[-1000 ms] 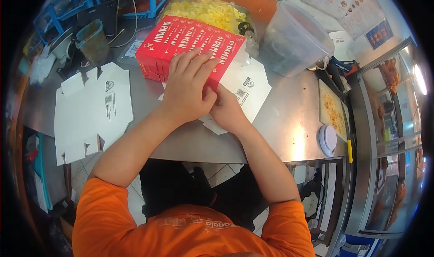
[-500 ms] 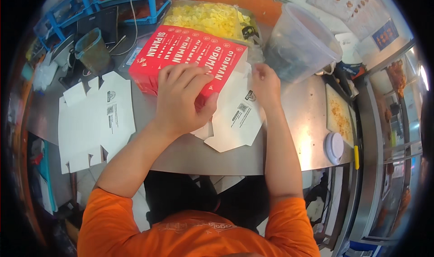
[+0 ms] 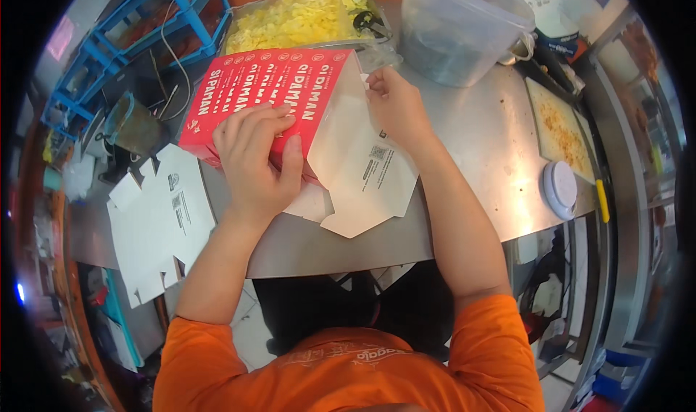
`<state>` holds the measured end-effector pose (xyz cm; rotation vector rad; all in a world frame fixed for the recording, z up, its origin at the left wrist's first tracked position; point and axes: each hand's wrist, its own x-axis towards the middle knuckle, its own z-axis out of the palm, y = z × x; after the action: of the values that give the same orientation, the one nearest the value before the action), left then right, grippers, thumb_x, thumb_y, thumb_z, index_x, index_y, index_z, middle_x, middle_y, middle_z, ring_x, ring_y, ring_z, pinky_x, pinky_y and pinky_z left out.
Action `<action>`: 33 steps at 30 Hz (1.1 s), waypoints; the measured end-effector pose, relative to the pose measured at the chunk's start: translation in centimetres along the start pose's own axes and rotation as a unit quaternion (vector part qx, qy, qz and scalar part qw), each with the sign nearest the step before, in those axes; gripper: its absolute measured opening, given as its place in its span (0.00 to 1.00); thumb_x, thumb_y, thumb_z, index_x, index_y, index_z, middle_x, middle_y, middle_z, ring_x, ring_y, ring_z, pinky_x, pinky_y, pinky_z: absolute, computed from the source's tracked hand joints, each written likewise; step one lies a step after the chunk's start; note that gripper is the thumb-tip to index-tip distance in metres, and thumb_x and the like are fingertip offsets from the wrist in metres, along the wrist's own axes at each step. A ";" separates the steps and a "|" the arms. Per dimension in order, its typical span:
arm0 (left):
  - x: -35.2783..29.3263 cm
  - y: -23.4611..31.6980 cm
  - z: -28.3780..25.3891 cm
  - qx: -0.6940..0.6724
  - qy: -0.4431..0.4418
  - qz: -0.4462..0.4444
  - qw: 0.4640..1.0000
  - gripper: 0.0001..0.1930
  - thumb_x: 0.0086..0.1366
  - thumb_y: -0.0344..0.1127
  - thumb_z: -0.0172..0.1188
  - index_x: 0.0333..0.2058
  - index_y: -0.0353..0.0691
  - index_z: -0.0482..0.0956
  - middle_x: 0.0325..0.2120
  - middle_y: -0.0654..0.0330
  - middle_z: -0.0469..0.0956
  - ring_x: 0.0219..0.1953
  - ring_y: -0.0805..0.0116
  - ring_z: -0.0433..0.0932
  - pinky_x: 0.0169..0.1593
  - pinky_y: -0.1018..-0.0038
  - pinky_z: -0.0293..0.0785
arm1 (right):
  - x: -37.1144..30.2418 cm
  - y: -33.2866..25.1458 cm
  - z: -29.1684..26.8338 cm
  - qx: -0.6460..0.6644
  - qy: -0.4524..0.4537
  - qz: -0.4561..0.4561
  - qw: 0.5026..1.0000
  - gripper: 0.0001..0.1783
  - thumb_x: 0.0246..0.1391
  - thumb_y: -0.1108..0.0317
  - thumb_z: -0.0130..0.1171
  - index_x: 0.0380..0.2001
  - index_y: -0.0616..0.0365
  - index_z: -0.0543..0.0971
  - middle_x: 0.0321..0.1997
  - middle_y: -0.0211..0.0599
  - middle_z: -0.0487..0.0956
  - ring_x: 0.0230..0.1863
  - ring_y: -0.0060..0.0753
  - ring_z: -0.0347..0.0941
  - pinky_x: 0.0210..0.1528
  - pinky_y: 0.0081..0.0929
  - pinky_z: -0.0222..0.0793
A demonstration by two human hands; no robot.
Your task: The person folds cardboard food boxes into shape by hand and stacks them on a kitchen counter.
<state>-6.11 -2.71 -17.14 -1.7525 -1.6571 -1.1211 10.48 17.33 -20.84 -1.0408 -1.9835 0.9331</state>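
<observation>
My left hand (image 3: 257,151) lies over a block of red printed cardboard boxes (image 3: 297,86), its fingers curled on the top and its thumb near the right edge. It seems to be several boxes set close together, with the lower part hidden. Out from their right side comes a white cardboard sheet (image 3: 366,191) with cut corners and small dark print. At its upper right edge my right hand (image 3: 395,104) is closed in a pinch on the white cardboard. Another flat white box blank (image 3: 156,231) with notched edges lies to the left, overhanging the counter's front edge.
Behind the boxes stands a metal tray (image 3: 388,28) of yellow chopped food. A large translucent bucket (image 3: 464,35) is at the back right. To the right are a cutting board (image 3: 558,126) with crumbs, a white round-lidded container (image 3: 560,189) and a yellow-handled tool (image 3: 602,200). Blue crates (image 3: 156,24) stand back left.
The whole view has shifted, so the boxes and both hands sit further left and higher in it. Both hands keep their hold, and more of the white sheet shows beside the red boxes.
</observation>
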 end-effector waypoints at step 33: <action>0.2 -0.1 -0.2 0.013 -0.019 -0.026 0.999 0.08 0.62 0.28 0.61 0.40 0.39 0.82 0.45 0.58 0.87 0.51 0.57 0.80 0.62 0.60 0.63 | -0.1 0.5 -1.9 0.035 -0.109 0.027 0.993 0.17 0.70 0.74 0.53 0.56 0.53 0.84 0.37 0.38 0.85 0.37 0.30 0.78 0.42 0.32 0.75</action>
<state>-6.26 -2.72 -16.84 -1.7329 -1.7406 -1.0900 12.30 17.96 -20.34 -0.9935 -2.0891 1.1807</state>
